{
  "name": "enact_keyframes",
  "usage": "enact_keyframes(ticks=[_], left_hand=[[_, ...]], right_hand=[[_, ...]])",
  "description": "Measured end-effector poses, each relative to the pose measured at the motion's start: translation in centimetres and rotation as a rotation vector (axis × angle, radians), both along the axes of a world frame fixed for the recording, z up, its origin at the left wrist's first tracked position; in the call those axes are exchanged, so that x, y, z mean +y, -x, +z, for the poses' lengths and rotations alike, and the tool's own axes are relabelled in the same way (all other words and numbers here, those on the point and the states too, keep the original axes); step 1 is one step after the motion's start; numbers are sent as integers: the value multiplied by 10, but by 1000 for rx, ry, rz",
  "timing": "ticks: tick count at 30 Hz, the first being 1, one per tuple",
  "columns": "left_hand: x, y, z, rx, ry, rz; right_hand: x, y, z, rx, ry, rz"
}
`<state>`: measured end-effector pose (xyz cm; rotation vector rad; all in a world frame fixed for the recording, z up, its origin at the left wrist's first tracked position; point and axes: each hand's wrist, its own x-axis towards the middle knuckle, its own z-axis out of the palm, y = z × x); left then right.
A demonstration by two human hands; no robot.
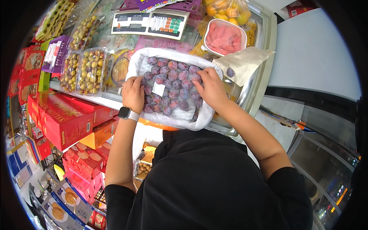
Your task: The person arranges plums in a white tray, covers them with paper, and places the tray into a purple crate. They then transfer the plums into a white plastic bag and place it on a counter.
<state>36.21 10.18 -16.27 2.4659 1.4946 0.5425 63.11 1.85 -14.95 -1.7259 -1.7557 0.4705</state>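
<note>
A white lined box (172, 123) of purple plums (173, 75) lies before me on the glass-topped freezer. My left hand (133, 93), with a smartwatch on its wrist, rests at the box's left rim, its fingertips by the leftmost plums. With thumb and fingers around one plum at the upper right, my right hand (211, 86) reaches over the right rim; whether the plum is lifted cannot be seen. A small white label (158, 89) lies on the plums. One single plum (230, 72) sits on a paper sheet (248, 61) to the right.
Behind the box is a digital scale (149, 24). A tray of peeled pink fruit (225, 37) and a bag of orange fruit (227, 11) are at the upper right. Clear boxes of small green-brown fruit (91, 72) stand left, above red cartons (66, 120).
</note>
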Motion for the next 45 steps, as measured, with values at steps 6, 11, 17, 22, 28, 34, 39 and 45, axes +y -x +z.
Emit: enact_keyframes(ticks=[6, 11, 17, 22, 28, 34, 39, 45], left_hand=[[-6, -1, 1, -42, -65, 76], [-62, -33, 17, -372, 7, -131], [-126, -50, -4, -363, 275, -265], [-116, -32, -2, -262, 21, -72], [-95, -3, -4, -138, 93, 221], [-80, -7, 8, -364, 36, 203], [-31, -22, 17, -491, -62, 171], [11, -22, 1, -308, -52, -20]], right_hand=[[4, -4, 8, -90, 25, 0], [-20, -12, 1, -32, -114, -17], [-42, 4, 15, -182, -65, 128], [-32, 2, -2, -153, -39, 89], [-27, -2, 1, -75, -8, 202], [-7, -5, 2, -106, -54, -60], [9, 8, 16, -225, -128, 32], [53, 66, 3, -301, -178, 370]])
